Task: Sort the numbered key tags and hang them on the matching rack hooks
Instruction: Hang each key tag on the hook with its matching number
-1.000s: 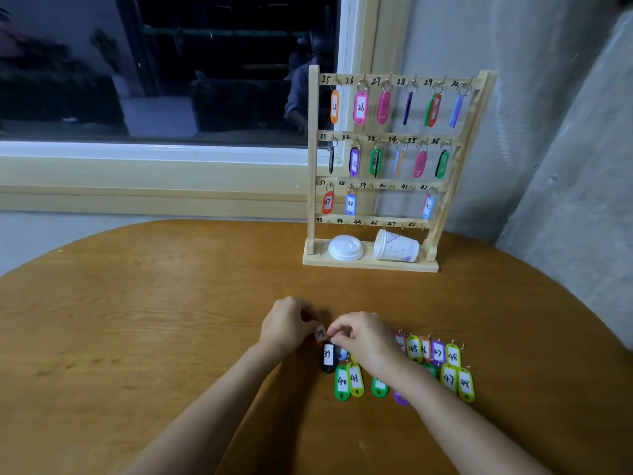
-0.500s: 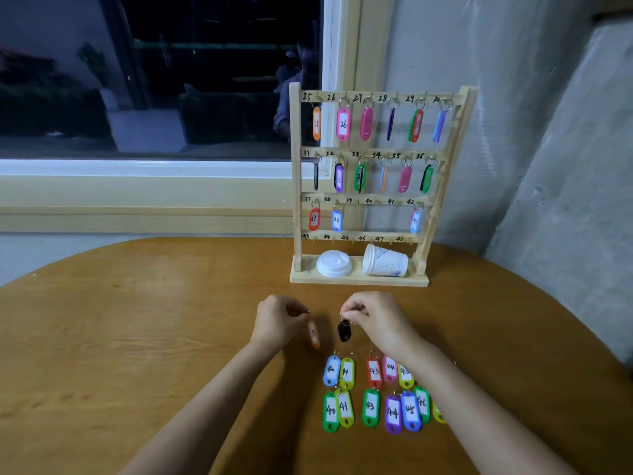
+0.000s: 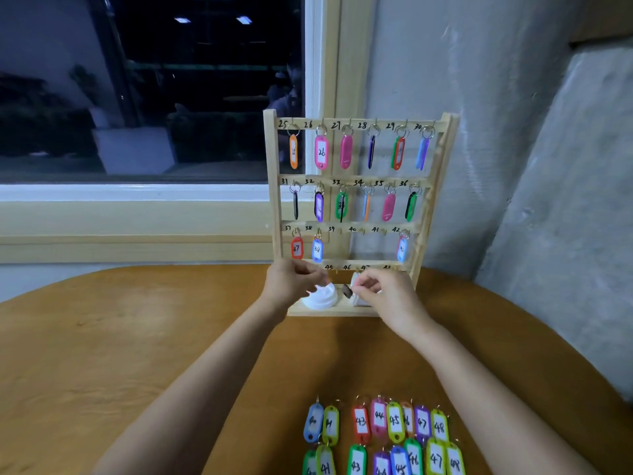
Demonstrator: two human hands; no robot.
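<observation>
A wooden rack with numbered hooks 25 to 48 stands at the table's far edge. Coloured tags fill its top two rows; the third row holds tags 37, 38 and 42. My right hand pinches a black key tag in front of the bottom row. My left hand is level with it, fingers curled together as they were round a small orange tag, which is hidden now. Several loose tags, numbered 40 to 48, lie in two rows near me.
A white cup lid and a paper cup on its side rest on the rack's base, partly behind my hands. The round wooden table ends near a window sill on the left and a grey wall on the right.
Both hands lifted from the tag pile and moved forward to the rack's bottom row, the right carrying the black tag, the left an orange one. The view tilted up.
</observation>
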